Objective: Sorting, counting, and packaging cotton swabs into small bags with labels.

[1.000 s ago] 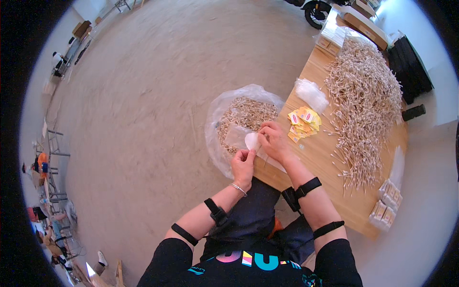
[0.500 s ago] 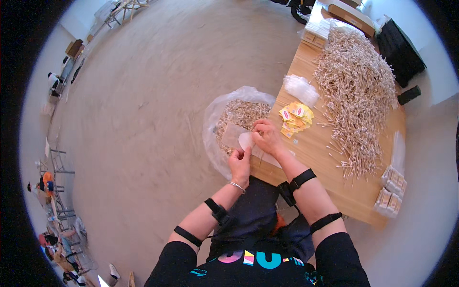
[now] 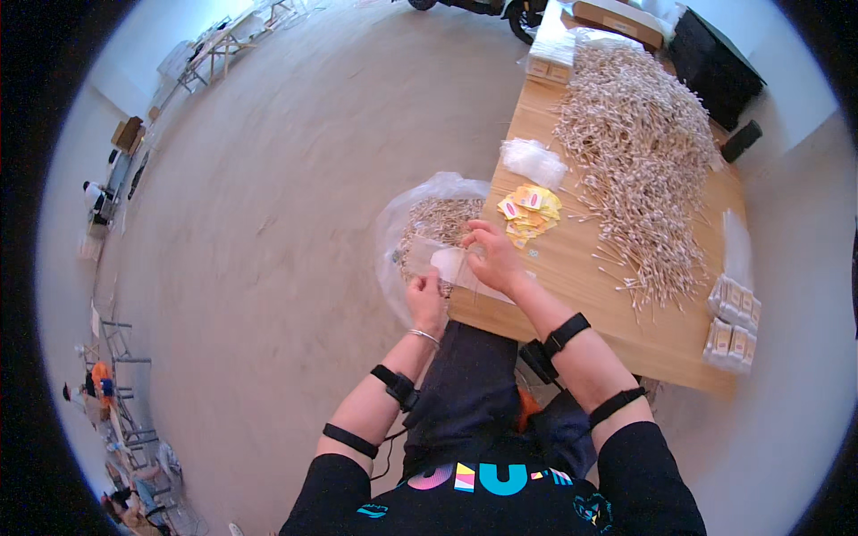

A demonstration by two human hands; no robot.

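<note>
Over the table's near left corner, my left hand (image 3: 427, 302) pinches the lower edge of a small clear plastic bag (image 3: 418, 256) with a white rounded patch. My right hand (image 3: 493, 257) is at the bag's right side, fingers curved and thumb apart; whether a fingertip touches the film is hard to see. Below and beyond the bag, a large clear plastic sack (image 3: 386, 234) holds many loose cotton swabs (image 3: 440, 219). Just past my right hand, yellow cards (image 3: 533, 211) lie in a loose heap on the wooden table (image 3: 572, 326).
A big pile of cotton swabs (image 3: 639, 134) covers much of the table. Clear bags (image 3: 534, 163) lie beyond the cards. Filled packs stand at the far end (image 3: 550, 58) and right edge (image 3: 733, 322). A black box (image 3: 715, 67) is beside the wall.
The view has shifted, so the table appears farther left. My right hand's fingers have spread from their pinch at the small bag. My left hand keeps its hold.
</note>
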